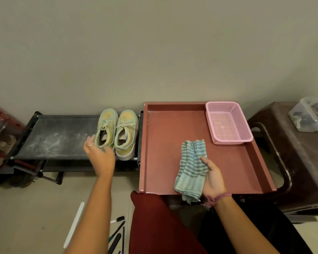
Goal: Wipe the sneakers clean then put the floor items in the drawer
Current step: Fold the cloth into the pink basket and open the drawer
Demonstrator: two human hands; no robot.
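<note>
Left hand (pixel 99 156) reaches in, fingers spread and apparently empty, at the heels of the sneakers (pixel 117 133) on the rack (pixel 59 137), toes toward the wall. Right hand (pixel 212 177) grips the striped cloth (pixel 190 169) over the drawer (pixel 165 140).

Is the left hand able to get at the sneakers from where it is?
Probably yes: the left hand hovers open right beside the sneakers on the rack, with nothing between them.
</note>
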